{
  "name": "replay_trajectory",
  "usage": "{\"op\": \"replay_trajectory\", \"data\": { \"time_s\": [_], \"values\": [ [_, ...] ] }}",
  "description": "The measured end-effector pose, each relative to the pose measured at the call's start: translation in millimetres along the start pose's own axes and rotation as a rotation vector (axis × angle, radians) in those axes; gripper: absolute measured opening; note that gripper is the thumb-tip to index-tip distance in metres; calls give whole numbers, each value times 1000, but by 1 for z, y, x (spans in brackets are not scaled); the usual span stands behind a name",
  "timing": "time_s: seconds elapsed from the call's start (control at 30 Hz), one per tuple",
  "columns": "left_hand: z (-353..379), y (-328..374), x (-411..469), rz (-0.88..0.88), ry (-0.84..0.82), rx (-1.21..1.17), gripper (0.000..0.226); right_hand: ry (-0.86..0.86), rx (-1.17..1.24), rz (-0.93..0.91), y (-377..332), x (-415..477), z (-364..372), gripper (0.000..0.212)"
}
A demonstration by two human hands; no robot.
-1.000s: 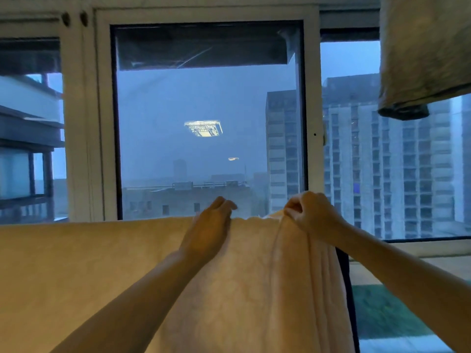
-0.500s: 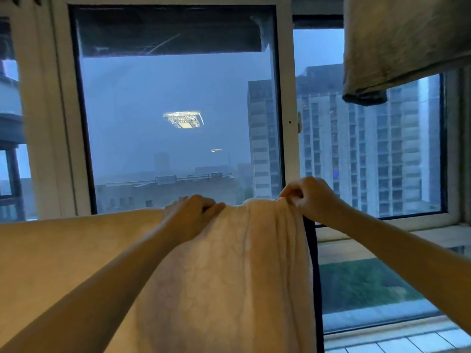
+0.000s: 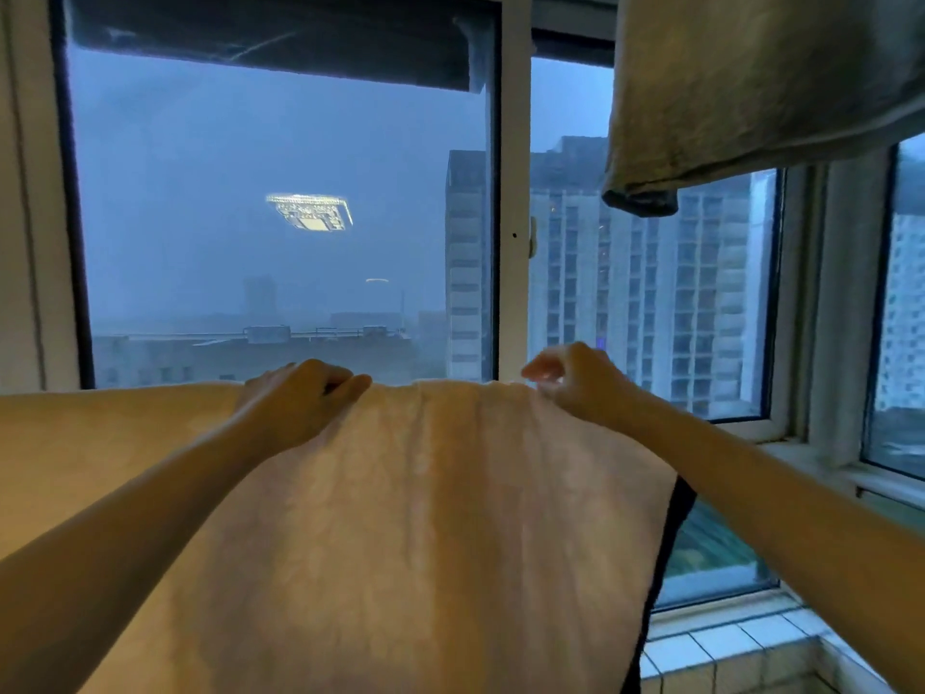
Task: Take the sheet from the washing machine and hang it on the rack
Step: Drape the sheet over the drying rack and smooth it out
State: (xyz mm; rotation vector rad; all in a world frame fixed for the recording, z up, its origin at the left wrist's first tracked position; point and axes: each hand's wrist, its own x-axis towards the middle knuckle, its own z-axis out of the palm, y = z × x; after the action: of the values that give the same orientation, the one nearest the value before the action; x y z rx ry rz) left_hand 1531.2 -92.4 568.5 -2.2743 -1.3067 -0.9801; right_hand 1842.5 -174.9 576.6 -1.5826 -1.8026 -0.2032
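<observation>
A pale cream sheet [image 3: 400, 518] hangs in front of me, draped over a bar that it hides, with soft vertical folds in its middle. My left hand [image 3: 300, 398] lies curled over the sheet's top edge at centre left, fingers hooked down behind it. My right hand [image 3: 575, 378] pinches the top edge near the sheet's right end, thumb and fingers closed on the cloth. Both forearms reach in from the bottom corners.
A large window [image 3: 280, 192] with a white frame [image 3: 513, 217] stands just behind the sheet. A grey cloth [image 3: 751, 82] hangs overhead at top right. A dark upright strip [image 3: 665, 553] shows along the sheet's right side, beside a tiled ledge [image 3: 741, 648].
My hands have spread apart along the top edge, the left curling over it and the right pulling rightward. The bunched folds between them have flattened out.
</observation>
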Motion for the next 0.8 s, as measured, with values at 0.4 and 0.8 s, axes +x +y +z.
{"op": "replay_trajectory", "data": {
  "time_s": [0.4,0.8],
  "values": [
    [0,0,-6,-19,11,-33,59,227,-66,-163,-33,5,30,9],
    [3,0,-2,-43,-20,-53,62,-7,-15,27,-3,-12,-7,19]
  ]
}}
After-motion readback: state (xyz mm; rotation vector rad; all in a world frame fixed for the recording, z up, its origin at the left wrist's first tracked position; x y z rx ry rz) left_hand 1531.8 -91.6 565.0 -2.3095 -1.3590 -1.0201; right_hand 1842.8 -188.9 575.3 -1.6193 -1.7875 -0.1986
